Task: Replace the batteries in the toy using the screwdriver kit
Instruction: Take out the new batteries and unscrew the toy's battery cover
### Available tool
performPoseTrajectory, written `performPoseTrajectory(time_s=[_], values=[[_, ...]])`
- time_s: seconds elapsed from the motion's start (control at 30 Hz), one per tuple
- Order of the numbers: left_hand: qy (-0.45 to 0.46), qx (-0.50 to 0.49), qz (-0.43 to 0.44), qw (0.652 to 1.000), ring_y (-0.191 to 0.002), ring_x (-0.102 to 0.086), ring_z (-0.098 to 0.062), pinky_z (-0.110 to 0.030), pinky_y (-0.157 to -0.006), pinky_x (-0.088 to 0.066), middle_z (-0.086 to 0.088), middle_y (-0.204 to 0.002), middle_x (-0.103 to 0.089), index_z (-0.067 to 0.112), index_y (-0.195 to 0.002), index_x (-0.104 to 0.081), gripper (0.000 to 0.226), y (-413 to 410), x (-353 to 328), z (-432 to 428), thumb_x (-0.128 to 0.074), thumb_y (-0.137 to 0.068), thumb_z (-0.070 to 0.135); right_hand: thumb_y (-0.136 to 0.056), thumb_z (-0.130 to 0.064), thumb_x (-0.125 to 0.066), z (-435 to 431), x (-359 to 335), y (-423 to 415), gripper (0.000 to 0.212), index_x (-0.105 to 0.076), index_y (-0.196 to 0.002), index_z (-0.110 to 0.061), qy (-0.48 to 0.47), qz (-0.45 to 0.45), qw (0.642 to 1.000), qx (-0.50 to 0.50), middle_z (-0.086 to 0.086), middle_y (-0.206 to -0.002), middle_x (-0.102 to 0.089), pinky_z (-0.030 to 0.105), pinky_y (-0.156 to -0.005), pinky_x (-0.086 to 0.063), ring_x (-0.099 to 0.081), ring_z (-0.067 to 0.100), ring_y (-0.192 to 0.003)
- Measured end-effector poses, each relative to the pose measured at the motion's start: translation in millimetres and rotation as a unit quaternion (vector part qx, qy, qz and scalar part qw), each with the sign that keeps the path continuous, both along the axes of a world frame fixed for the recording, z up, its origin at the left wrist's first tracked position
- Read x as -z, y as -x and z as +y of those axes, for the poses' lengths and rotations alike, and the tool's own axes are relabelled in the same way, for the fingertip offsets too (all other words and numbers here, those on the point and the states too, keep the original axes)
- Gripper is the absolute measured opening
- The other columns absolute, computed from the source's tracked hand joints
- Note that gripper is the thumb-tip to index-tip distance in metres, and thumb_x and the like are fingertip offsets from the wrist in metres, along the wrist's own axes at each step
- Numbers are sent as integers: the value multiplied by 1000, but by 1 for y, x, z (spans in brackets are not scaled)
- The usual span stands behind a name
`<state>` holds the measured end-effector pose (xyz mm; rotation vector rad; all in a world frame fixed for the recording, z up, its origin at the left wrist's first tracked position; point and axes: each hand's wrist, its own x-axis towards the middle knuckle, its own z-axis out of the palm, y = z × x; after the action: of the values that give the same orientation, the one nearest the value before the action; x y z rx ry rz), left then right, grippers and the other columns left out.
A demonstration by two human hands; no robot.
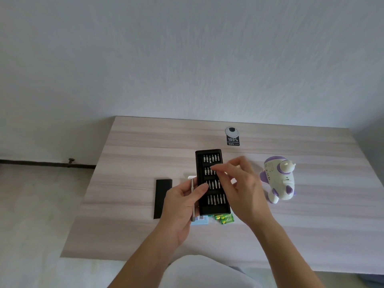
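Toy (278, 179), R of bit tray (215, 209): light rigid plastic, grab by body. L hand (182, 206) grips driver (192, 187); R hand (243, 190) pinching at bits (216, 199), hold unclear.

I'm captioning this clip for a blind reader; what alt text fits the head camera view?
A person's left hand holds a slim silver screwdriver handle while the right hand reaches over the bits in an open black bit tray on a wooden table. A white and purple toy sits to the right; green batteries lie at the tray's near end.
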<state>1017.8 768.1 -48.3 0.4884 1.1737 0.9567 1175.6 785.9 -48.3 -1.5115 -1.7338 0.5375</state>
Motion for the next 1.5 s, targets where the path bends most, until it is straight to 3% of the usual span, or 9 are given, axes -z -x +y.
performPoseTrajectory(time_s=[0.17,0.53,0.77,0.93,1.13,1.27,1.5], values=[[-4,-5,3,1000,-96,-74,-29,-40,-75,-60,-13,-103,-77,10,-113,-73,23,-2,1,-1,-65,-91,6,-96,-16,-63,2,3,-2,18,-74,-105,-26,-8,-10,1000,-1,-5,-96,-51,39,-56,-54,-61,12,-69],[-14,7,0,1000,-96,-74,-32,-46,-82,-61,-17,-103,-76,6,-112,-74,23,-4,2,0,-66,-90,4,-92,-9,-66,5,4,-6,16,-76,-101,-19,-32,-69,997,-15,-4,-93,-51,41,-54,-54,-57,17,-64],[-14,13,10,1000,-90,-75,-27,-37,-71,-61,-15,-99,-77,7,-109,-74,21,-4,4,2,-66,-91,3,-88,-21,-73,16,-6,-12,8,-78,-94,-24,1,-127,990,-55,-9,-87,-61,40,-56,-54,-62,18,-63],[-5,16,4,1000,-92,-75,-28,-37,-72,-60,-15,-101,-77,7,-109,-74,21,-5,5,3,-66,-91,3,-85,-24,-77,25,-16,-18,8,-80,-93,-25,26,-155,983,-91,-13,-86,-65,38,-58,-53,-62,14,-66],[-3,25,12,1000,-90,-75,-25,-35,-70,-60,-13,-98,-77,8,-108,-74,20,-6,6,5,-66,-91,2,-88,-28,-73,36,-25,-20,12,-80,-97,-24,54,-215,965,-140,-11,-88,-64,28,-63,-49,-54,8,-66],[-4,20,12,1000,-87,-76,-23,-31,-67,-60,-14,-98,-77,7,-107,-75,19,-5,6,7,-67,-90,2,-92,-31,-67,36,-26,-16,15,-80,-93,-23,28,-272,949,-154,-7,-87,-64,34,-60,-52,-62,18,-66],[-2,21,13,1000,-88,-75,-24,-32,-68,-60,-14,-97,-78,8,-107,-75,20,-2,9,10,-67,-90,1,-90,-28,-70,40,-25,-16,12,-80,-90,-22,24,-276,945,-176,-8,-84,-63,30,-54,-48,-61,17,-62]])
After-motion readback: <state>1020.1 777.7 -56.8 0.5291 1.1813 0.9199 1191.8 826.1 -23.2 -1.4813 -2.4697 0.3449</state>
